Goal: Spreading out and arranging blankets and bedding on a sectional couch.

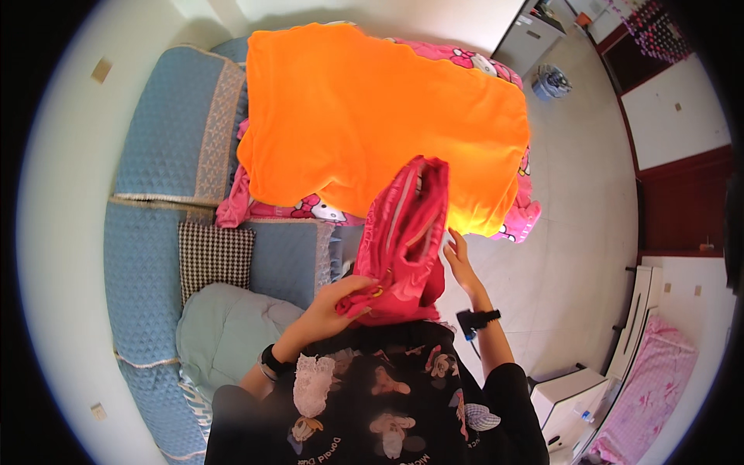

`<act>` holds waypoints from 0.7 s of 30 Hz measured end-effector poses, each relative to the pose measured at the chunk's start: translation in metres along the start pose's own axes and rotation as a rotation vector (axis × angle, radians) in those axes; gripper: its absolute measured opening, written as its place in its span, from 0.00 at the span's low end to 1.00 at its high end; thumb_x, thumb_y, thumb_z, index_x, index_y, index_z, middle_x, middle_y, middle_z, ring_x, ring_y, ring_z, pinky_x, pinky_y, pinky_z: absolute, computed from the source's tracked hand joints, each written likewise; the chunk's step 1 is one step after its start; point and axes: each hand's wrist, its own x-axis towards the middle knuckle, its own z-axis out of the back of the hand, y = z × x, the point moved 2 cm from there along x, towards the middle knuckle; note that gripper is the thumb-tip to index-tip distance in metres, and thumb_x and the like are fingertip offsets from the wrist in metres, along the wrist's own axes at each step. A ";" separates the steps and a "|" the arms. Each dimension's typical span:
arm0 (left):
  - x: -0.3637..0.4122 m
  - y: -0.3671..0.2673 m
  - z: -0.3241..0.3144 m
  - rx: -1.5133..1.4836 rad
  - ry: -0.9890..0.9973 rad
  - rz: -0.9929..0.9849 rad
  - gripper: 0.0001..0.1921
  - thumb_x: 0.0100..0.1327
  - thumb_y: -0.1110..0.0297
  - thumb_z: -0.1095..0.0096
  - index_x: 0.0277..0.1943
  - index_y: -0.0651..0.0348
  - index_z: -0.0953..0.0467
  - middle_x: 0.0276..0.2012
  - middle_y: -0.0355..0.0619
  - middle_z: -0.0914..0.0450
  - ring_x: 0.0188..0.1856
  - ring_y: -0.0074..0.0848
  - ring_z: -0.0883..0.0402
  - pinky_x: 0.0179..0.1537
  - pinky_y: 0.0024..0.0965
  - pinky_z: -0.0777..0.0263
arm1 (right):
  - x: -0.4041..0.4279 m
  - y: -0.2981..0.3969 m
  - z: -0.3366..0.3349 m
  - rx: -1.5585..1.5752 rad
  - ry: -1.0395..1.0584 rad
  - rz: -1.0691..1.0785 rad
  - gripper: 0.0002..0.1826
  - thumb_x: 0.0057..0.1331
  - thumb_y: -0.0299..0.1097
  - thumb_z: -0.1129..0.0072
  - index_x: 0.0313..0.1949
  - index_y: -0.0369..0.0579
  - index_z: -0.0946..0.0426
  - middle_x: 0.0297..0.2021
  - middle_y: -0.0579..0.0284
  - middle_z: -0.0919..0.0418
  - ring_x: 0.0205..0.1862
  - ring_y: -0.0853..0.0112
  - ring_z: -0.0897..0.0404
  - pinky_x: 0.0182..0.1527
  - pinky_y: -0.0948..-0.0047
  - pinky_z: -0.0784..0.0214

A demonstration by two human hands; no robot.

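Note:
A folded red fabric item, perhaps a bag or a garment, stands upright before my body. It has pale seams, an opening along its upper side and a small yellow detail low on the left. My left hand grips its lower left corner. To the right of the item is my right hand, with fingers apart and nothing held. Beyond both hands an orange blanket is spread over a pink Hello Kitty cover. The red item hides part of the blanket's near edge.
A blue quilted sofa runs along the left wall, with a houndstooth cushion and a grey-green quilt on it. On the tiled floor stands a lined waste bin. A white cabinet is at the lower right.

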 end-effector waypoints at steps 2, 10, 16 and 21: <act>0.018 -0.001 0.007 0.027 0.111 0.033 0.22 0.49 0.80 0.40 0.50 0.62 0.31 0.45 0.51 0.25 0.47 0.37 0.25 0.48 0.30 0.33 | 0.025 0.015 -0.002 -0.121 -0.020 0.097 0.29 0.62 0.44 0.53 0.59 0.45 0.46 0.60 0.54 0.49 0.60 0.63 0.45 0.61 0.65 0.54; 0.089 0.007 0.076 0.143 0.392 -0.237 0.30 0.42 0.83 0.44 0.54 0.58 0.32 0.44 0.51 0.27 0.46 0.41 0.27 0.46 0.34 0.32 | 0.157 0.033 0.041 -0.074 -0.090 0.082 0.25 0.63 0.43 0.57 0.55 0.42 0.39 0.53 0.53 0.35 0.57 0.66 0.40 0.59 0.68 0.51; 0.142 0.013 0.118 0.127 0.534 -0.211 0.30 0.43 0.84 0.45 0.54 0.58 0.34 0.48 0.51 0.29 0.49 0.40 0.29 0.49 0.34 0.34 | 0.163 0.066 0.002 0.000 0.268 -0.144 0.20 0.65 0.43 0.60 0.47 0.39 0.32 0.41 0.58 0.26 0.47 0.69 0.30 0.52 0.74 0.42; 0.171 0.039 0.130 0.092 0.455 -0.087 0.29 0.44 0.86 0.47 0.53 0.59 0.34 0.47 0.52 0.29 0.49 0.40 0.29 0.49 0.32 0.35 | 0.148 0.088 0.012 -0.165 0.112 -0.176 0.19 0.67 0.42 0.65 0.46 0.40 0.33 0.42 0.57 0.29 0.45 0.69 0.30 0.48 0.78 0.39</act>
